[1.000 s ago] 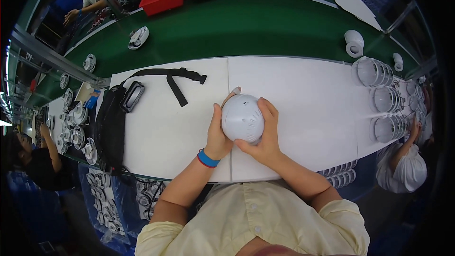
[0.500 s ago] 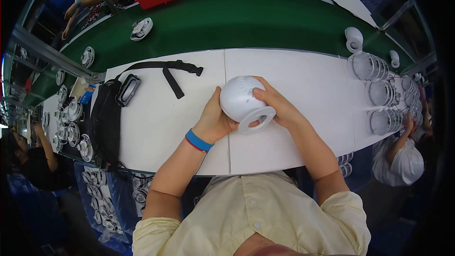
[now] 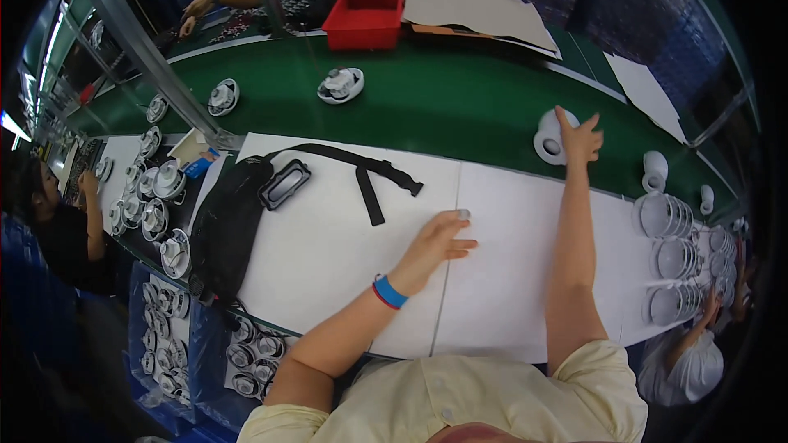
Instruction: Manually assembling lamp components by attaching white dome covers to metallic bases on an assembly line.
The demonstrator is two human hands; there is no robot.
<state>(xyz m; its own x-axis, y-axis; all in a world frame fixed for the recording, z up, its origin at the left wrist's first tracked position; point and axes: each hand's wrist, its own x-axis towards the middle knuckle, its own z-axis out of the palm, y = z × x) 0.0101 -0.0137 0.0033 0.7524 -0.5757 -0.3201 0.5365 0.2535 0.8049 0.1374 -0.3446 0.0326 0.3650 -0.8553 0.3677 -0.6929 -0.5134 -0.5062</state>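
In mid-frame our left hand (image 3: pixel 427 256) hovers, fingers loosely parted, above the white tabletop (image 3: pixel 501 279). At upper right our right hand (image 3: pixel 581 144) spreads wide beside the white housing (image 3: pixel 548 125) on the green belt (image 3: pixel 443 107); we cannot tell whether they touch. A red bin (image 3: pixel 359 39) sits top centre.

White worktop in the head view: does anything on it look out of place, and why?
Yes: the black bag along its left edge, strap trailing loosely. It looks unlike workpieces such as the white rounded part by the right hand. No spill or damage is apparent.
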